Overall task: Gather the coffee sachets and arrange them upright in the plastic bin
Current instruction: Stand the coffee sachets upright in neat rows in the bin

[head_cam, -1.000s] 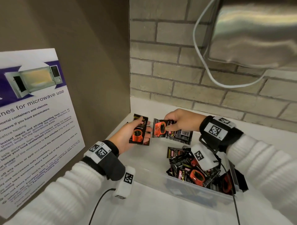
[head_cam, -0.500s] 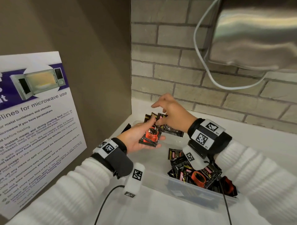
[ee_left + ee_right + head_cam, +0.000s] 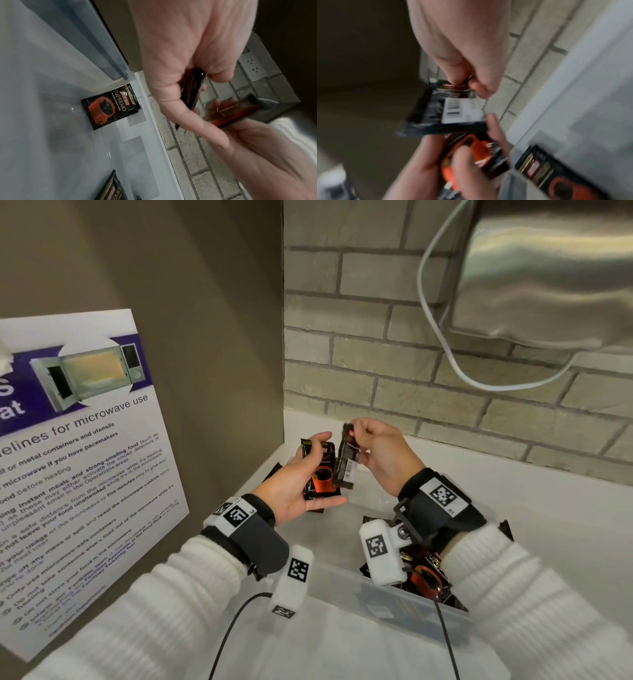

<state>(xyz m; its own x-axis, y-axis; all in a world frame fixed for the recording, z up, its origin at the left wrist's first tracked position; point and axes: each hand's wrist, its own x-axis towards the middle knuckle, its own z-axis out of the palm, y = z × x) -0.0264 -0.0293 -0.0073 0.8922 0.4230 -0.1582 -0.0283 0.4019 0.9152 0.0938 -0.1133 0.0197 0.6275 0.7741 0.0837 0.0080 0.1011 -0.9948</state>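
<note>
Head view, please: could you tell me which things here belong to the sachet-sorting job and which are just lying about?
Belongs to the job:
- black-and-orange coffee sachets in the left hand
- black sachet, barcode side out, pinched by the right hand
- loose sachet pile
- clear plastic bin

Just lying about:
- microwave guidelines poster
- white cable
- steel appliance

The bin (image 3: 346, 587) has bare floor on its left half; a sachet pile (image 3: 424, 573) fills its right side. One sachet (image 3: 109, 106) lies flat by the bin's far wall. Both hands, left (image 3: 301, 474) and right (image 3: 383, 453), hold sachets above that far end, blocking the way down there. A side panel (image 3: 212, 337) closes the left, the brick wall (image 3: 376, 371) the back. A steel unit (image 3: 555, 275) and its cable (image 3: 442, 337) hang over the right. The tabletop (image 3: 565, 529) to the right lies bare.
</note>
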